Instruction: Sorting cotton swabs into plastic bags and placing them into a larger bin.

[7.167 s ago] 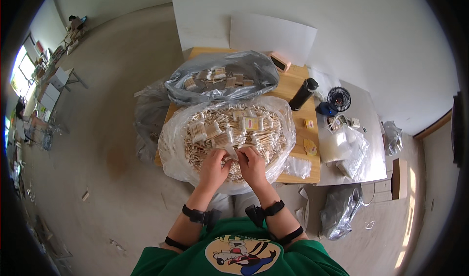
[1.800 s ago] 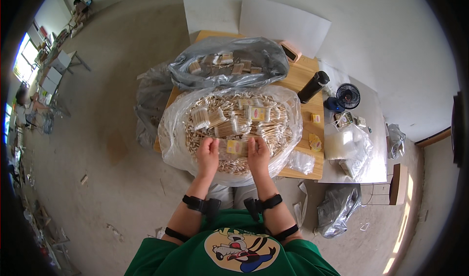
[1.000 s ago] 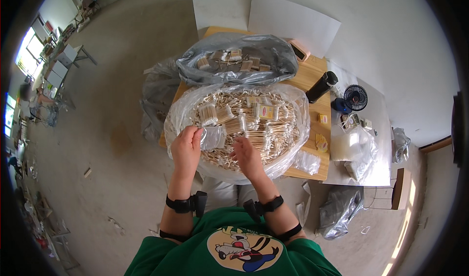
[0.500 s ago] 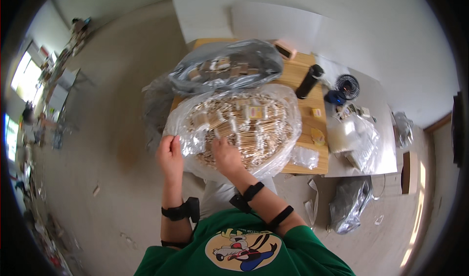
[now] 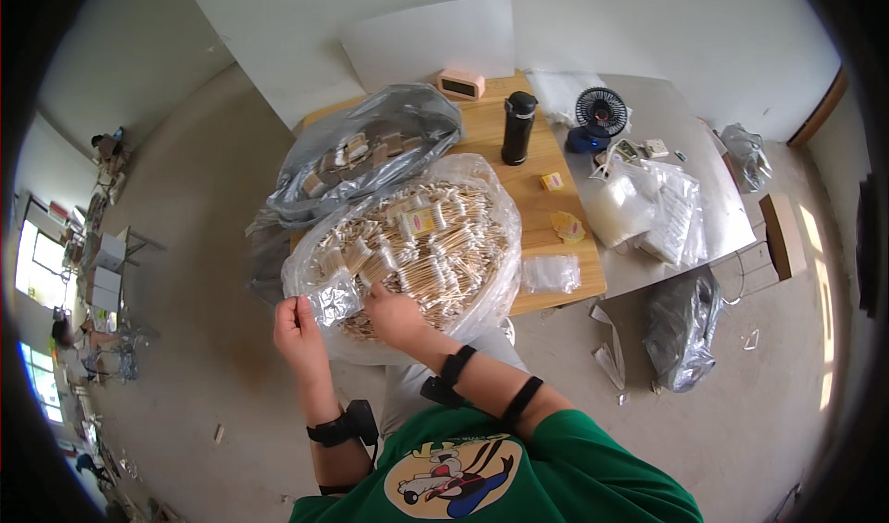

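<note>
A big clear plastic bag [image 5: 482, 190] full of pale thin sticks and small bundles lies on the wooden table [image 5: 546, 236]. My left hand [image 5: 296, 324] pinches the bag's near left rim and holds it up. My right hand [image 5: 394, 305] reaches inside the bag and rests on the pile of sticks [image 5: 435, 264]; whether it holds any is hidden. Both forearms come up from the lower edge, with black bands on the wrists.
A grey bag [image 5: 370, 143] of small boxes lies behind the clear one. On the table stand a black bottle [image 5: 517, 127], a pink clock [image 5: 460, 84] and a small fan [image 5: 597, 116]. Clear packets [image 5: 648, 208] cover the grey table on the right; a dark bag [image 5: 681, 329] sits on the floor.
My left hand has left the pile and moved out to the bag's left rim, gripping the plastic. My right hand stays in the sticks. The view has swung to the left.
</note>
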{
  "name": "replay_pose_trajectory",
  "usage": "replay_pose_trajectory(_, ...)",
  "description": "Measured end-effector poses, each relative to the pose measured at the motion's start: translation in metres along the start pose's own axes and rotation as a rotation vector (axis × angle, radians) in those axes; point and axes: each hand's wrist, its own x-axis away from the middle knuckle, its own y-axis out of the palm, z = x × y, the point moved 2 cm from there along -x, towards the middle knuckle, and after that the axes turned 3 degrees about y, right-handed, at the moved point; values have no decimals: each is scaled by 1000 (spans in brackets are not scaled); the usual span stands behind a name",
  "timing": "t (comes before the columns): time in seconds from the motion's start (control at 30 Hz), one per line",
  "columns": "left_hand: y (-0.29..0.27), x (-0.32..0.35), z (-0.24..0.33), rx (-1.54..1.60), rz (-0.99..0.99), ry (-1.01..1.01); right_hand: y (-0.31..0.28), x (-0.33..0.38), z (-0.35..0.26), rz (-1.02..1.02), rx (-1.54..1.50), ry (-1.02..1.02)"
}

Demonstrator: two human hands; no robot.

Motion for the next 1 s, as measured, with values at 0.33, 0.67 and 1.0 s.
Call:
replay_pose_trajectory(0.33,82,45,42,576,-265,-384,-113,66,120,445,-1385,421)
replay_pose_trajectory(0.67,283,164,100,484,-846,-157,-154,210,264,1198,-1158,756)
replay_pose_trajectory(1.0,312,182,101,218,-630,326,-136,200,306,958,-877,927)
